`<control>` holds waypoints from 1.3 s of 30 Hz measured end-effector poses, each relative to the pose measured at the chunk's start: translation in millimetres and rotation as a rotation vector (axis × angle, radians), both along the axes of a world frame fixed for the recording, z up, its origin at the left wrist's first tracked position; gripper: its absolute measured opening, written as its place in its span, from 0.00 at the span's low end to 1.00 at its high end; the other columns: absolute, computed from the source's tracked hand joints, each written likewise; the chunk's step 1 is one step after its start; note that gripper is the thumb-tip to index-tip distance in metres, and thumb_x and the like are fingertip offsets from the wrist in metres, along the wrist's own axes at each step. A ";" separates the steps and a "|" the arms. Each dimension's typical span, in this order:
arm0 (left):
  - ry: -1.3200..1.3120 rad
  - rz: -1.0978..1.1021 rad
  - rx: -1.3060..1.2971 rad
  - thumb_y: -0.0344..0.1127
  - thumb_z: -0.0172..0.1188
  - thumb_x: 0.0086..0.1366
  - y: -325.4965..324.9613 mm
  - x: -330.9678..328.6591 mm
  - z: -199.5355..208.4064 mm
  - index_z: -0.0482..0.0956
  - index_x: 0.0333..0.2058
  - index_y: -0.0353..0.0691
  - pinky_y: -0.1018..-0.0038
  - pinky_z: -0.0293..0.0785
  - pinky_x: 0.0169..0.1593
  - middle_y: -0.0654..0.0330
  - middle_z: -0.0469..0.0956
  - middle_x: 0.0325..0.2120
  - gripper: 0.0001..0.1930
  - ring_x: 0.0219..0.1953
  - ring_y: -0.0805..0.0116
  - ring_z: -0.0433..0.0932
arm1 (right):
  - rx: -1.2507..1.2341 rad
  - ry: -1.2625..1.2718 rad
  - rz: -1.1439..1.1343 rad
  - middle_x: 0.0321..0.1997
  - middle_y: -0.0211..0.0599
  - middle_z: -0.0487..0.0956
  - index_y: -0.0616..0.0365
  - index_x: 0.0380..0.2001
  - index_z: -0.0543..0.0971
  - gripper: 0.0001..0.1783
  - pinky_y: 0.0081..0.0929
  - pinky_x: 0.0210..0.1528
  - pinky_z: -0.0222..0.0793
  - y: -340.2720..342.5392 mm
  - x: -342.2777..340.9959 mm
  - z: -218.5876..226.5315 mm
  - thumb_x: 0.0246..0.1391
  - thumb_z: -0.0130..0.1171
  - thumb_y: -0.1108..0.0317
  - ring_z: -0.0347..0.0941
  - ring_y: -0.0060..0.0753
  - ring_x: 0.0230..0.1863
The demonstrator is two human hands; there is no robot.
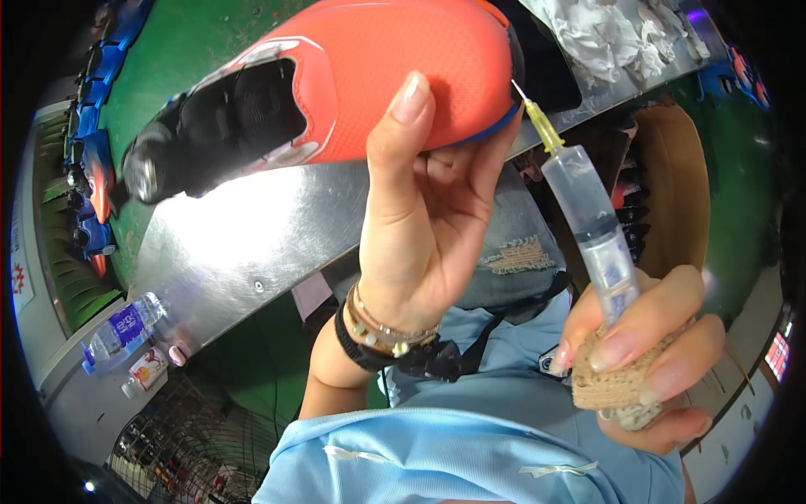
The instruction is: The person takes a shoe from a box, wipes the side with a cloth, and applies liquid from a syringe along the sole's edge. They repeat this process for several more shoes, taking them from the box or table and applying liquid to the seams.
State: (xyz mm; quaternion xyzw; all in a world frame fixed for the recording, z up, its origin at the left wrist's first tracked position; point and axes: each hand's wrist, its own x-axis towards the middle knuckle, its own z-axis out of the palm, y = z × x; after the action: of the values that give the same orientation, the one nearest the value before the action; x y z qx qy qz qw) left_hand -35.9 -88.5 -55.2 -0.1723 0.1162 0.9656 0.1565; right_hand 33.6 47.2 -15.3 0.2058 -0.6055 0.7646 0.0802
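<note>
The left hand (428,202) cradles a coral sports shoe (395,84) from below, its thumb laid along the upper and its other fingers reaching under the blue sole edge. The right hand (646,361) is curled round the lower end of a clear syringe (588,202), with a tan porous block (613,370) tucked in the same grasp; which finger bears on the plunger cannot be made out.

The yellow-hubbed needle points up and away at the sole rim on the shoe's right end; whether its tip touches cannot be told. To do this well, I would lay the needle almost along the seam, press the plunger lightly and evenly, and turn the shoe with the left hand rather than stretching the right. The left fingertips sit close to the needle, so moving them farther back along the sole would be safer. Holding the block loosely in the palm should leave the plunger free.

The left forearm rises from the near side, its wrist banded with bracelets (369,332) and bent so the palm faces up; the right hand is lower and nearer, off to the right.

Beyond lies a metal worktable (252,244), with crumpled white paper (604,42) at far right. A cardboard box (672,168) stands right; a water bottle (126,328) lies left.
</note>
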 end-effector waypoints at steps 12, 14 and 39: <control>-0.177 -0.006 -0.279 0.46 0.57 0.54 3.6 -2.4 30.9 0.68 0.40 0.34 0.75 0.78 0.35 0.53 0.74 0.36 0.22 0.39 0.65 0.75 | -0.025 0.182 0.043 0.33 0.39 0.65 0.53 0.32 0.66 0.20 0.19 0.22 0.70 4.7 -6.0 -21.3 0.50 0.47 0.47 0.66 0.33 0.17; -0.171 -0.005 -0.289 0.46 0.57 0.54 0.5 -1.5 28.6 0.67 0.42 0.33 0.76 0.78 0.36 0.52 0.73 0.39 0.23 0.40 0.64 0.74 | -0.029 0.187 0.069 0.33 0.39 0.65 0.53 0.32 0.66 0.20 0.19 0.21 0.69 4.3 -5.7 -25.2 0.50 0.46 0.47 0.66 0.33 0.17; -0.062 -0.077 -0.111 0.44 0.54 0.57 -13.2 0.1 40.0 0.66 0.43 0.37 0.68 0.71 0.49 0.58 0.73 0.39 0.19 0.41 0.66 0.74 | 1.166 0.571 -0.439 0.40 0.43 0.67 0.60 0.31 0.79 0.35 0.24 0.36 0.66 1.3 -68.5 16.5 0.50 0.35 0.38 0.68 0.33 0.34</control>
State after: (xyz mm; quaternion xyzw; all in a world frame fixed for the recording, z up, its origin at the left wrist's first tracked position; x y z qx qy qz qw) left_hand -35.8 -101.7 -15.1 -0.2061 0.1710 0.9451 0.1875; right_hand -34.9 48.5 1.2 0.2816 -0.9010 0.1954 0.2660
